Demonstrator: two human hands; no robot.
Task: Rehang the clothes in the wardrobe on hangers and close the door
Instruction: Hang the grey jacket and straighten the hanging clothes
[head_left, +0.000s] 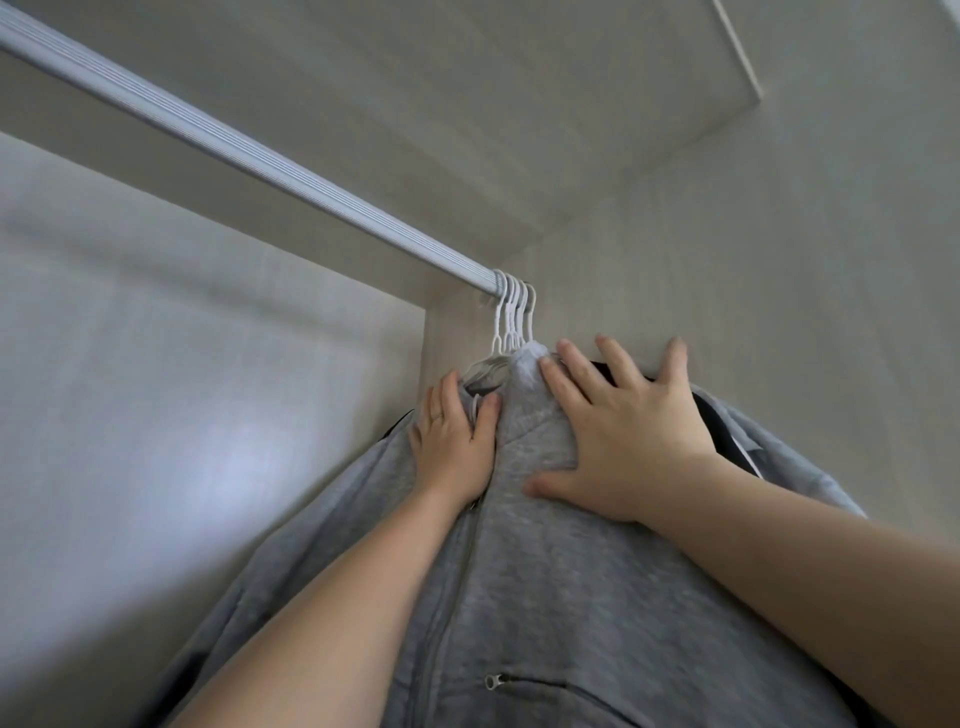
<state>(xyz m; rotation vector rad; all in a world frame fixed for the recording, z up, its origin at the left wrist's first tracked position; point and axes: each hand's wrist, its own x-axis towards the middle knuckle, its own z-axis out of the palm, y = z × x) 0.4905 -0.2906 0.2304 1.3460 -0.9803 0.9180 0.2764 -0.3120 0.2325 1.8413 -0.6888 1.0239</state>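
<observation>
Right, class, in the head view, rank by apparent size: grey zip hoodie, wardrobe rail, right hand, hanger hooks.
1. grey zip hoodie
2. wardrobe rail and right hand: unsure; rail longer, hand broader and nearer
3. hanger hooks

Grey and white in a pale wardrobe

Grey hoodie (519, 597) under both hands; white hangers (511, 317) above them on a silver ribbed rail (249, 150).
</observation>
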